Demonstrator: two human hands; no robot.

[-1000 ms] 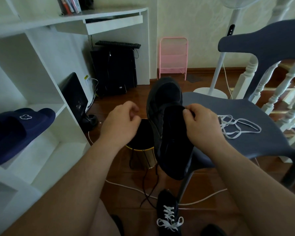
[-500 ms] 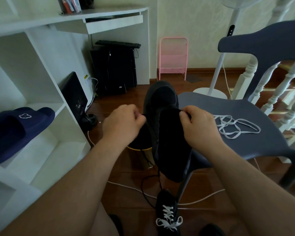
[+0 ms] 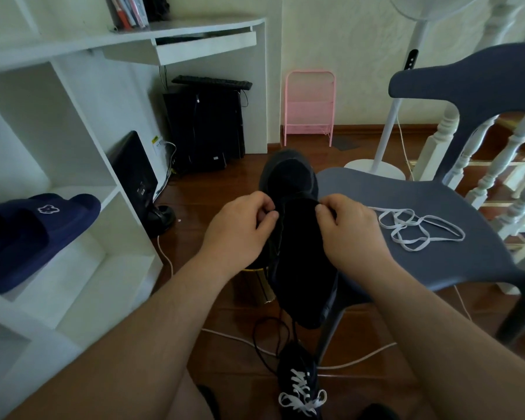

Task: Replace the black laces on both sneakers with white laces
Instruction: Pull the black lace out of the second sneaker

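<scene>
A black sneaker (image 3: 297, 256) is held up off the floor, toe pointing away, its heel end hanging down just left of the blue-grey chair (image 3: 431, 237). The left hand (image 3: 240, 228) has its fingers curled at the sneaker's left edge near the tongue, pinching something dark there; what exactly cannot be told. The right hand (image 3: 349, 228) pinches the sneaker's right edge opposite it. A black lace (image 3: 270, 334) trails below the sneaker's heel toward the floor. On the chair seat, right of the held sneaker, lies a loose white lace (image 3: 419, 230). On the floor beneath the held sneaker stands the second sneaker (image 3: 299, 386), already threaded with white laces. A navy slipper (image 3: 40, 234) rests on the white shelf (image 3: 82, 268) well left of the sneaker.
</scene>
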